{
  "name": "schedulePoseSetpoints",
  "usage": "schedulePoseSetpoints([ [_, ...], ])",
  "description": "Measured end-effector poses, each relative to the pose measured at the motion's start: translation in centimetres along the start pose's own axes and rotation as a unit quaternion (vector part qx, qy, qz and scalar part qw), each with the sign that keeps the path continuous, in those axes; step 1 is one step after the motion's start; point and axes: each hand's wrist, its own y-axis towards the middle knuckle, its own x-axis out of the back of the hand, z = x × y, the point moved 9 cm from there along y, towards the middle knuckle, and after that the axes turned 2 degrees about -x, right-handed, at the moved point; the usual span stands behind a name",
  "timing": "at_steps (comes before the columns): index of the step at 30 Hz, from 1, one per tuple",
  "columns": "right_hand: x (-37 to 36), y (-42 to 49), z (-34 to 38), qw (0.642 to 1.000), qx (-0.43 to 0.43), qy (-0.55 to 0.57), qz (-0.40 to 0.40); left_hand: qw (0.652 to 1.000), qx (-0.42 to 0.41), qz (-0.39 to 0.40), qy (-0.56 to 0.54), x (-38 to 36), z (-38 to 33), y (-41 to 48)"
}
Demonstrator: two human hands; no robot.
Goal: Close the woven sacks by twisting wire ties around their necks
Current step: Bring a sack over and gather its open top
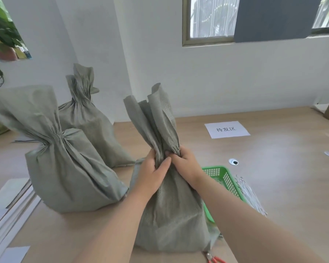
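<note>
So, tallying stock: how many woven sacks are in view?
3: the near sack, its neck gripped by left hand and right hand; the front-left sack; the back sack. Another may be hidden far left.

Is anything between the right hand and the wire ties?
The green plastic mesh basket sits between the right hand, gripping the neck of the grey-green woven sack, and the white wire ties. It is low, so the hand could probably reach over.

Sacks (167,205) — matt woven cloth; table (273,177) — smooth wood; basket (226,179) plastic.
</note>
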Motion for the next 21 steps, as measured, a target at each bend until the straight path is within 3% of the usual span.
schedulePoseSetpoints([
  [2,-0.3,0.2,-0.2,0.995,-0.046,0.09,0.019,1.0,-0.004,0.018,0.001,-0.1,0.6,0.7],
  [5,-1.1,0.8,-0.2,0.981,-0.078,0.172,0.044,0.996,-0.025,0.011,0.087,0.4,1.5,1.7],
  [9,-3.0,1.5,-0.9,0.979,-0.088,0.164,0.087,0.981,-0.044,-0.067,0.174,1.1,1.9,2.6],
  [11,-3.9,1.3,-1.2,0.985,-0.089,0.105,0.105,0.974,-0.069,-0.075,0.201,0.6,1.6,2.7],
  [14,-3.8,1.4,-1.3,0.993,-0.088,0.053,0.055,0.987,-0.072,-0.071,0.125,0.1,1.7,2.3],
  [17,-2.8,1.8,-1.2,0.989,-0.09,0.117,-0.021,0.99,-0.071,-0.046,0.115,-0.5,1.8,2.2],
  [21,-2.0,2.8,-0.8,0.989,-0.078,0.12,-0.046,0.995,0.008,-0.05,0.086,-0.5,3.5,2.7],
])
